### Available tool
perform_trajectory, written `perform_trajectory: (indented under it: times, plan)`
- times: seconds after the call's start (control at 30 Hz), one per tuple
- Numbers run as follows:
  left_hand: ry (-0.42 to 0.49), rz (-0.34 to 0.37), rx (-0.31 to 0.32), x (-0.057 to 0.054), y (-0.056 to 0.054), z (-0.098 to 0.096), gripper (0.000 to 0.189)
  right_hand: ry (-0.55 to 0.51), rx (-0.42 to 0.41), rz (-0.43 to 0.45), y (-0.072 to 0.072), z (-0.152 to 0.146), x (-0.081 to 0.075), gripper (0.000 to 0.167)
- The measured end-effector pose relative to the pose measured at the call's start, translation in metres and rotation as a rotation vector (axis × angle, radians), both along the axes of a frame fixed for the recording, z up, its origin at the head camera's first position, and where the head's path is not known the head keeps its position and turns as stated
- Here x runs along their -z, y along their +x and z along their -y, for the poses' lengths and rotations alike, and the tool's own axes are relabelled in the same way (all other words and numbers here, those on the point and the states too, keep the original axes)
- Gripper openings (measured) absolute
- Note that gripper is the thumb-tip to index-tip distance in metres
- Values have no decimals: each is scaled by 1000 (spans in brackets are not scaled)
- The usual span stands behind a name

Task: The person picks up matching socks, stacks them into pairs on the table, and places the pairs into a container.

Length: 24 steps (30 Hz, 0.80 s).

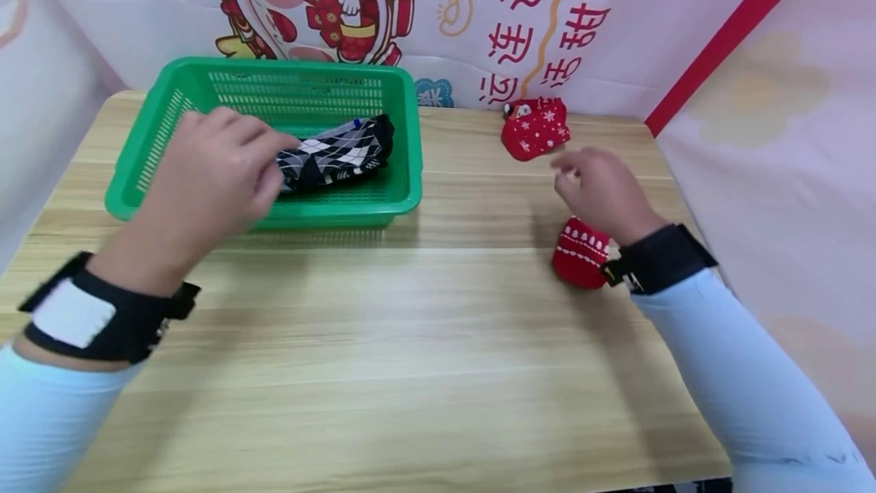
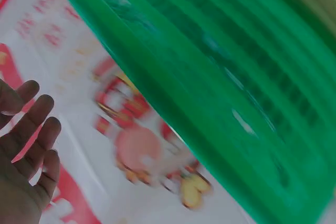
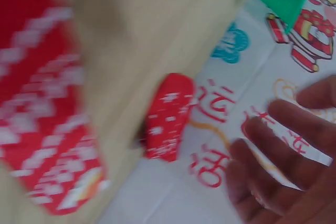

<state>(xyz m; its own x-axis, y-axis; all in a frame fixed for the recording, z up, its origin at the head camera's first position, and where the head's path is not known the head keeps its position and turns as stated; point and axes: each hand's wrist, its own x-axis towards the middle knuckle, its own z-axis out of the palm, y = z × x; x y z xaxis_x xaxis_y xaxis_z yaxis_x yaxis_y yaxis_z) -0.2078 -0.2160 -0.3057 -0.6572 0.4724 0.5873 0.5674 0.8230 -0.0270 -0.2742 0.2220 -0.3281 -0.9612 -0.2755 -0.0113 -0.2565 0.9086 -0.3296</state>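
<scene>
My left hand (image 1: 212,170) hovers over the left part of a green plastic basket (image 1: 328,213), its fingers loosely bent and holding nothing. Inside the basket lies a bundle of black, white and grey argyle socks (image 1: 342,154), partly covered by that hand in the head view. On the right, my right hand (image 1: 602,192) is in the air with relaxed fingers and nothing in them. Below it on the table sits a red sock bundle with white rows of pattern (image 3: 44,108), partly hidden by the wrist in the head view. Farther back lies a red snowflake sock bundle (image 1: 537,128).
The wooden table (image 1: 383,371) ends at the back against a white printed cloth (image 1: 438,14) with red characters and cartoon figures. Another pale cloth (image 1: 773,196) hangs along the right side. The basket stands at the back left.
</scene>
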Motion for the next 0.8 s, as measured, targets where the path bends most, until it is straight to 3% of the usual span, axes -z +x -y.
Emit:
perform_trajectory:
  times: [0.17, 0.3, 0.4, 0.53, 0.8]
  plan:
    - [57, 1, 106, 11, 23, -42, 22, 190, -21, 222, 31, -26, 32, 61]
    - [54, 48, 166, 31, 34, -72, 20, 199, -40, 336, 54, -38, 57, 79]
    - [54, 101, 194, 46, 38, -94, 19, 172, -41, 326, 64, -39, 71, 81]
    - [64, 150, 212, 60, 42, -118, 20, 195, -25, 246, 69, -37, 81, 72]
    - [56, 210, 243, 69, 46, -146, 19, 222, 17, 131, 74, -36, 82, 47]
